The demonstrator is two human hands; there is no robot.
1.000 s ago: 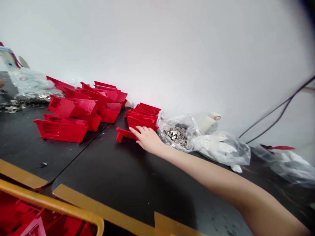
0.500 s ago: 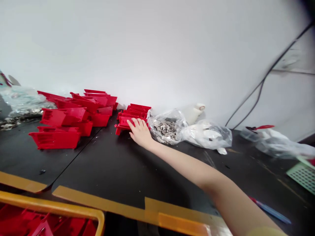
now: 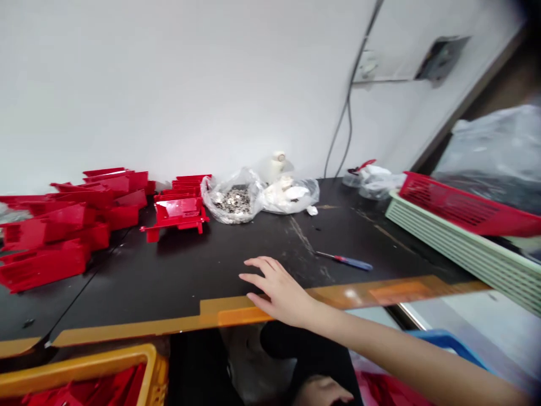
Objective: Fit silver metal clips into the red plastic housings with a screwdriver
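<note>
Several red parts [image 3: 180, 208] beyond the right grip [image 3: 282, 291]

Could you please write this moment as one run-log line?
right hand: open, holding nothing, over near edge of table | row of red parts: left of metal pieces | screwdriver: lying on table, right of hand

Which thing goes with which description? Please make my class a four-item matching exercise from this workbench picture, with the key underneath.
Column one
1. Right hand
2. Screwdriver
3. Crate
4. Bag of metal pieces

Column two
A. Yellow, with red parts inside
B. Transparent, close to the wall
C. Open, holding nothing
D. Red and blue handle, lying on the black tabletop

Right pairs: 1-C, 2-D, 3-A, 4-B
</note>
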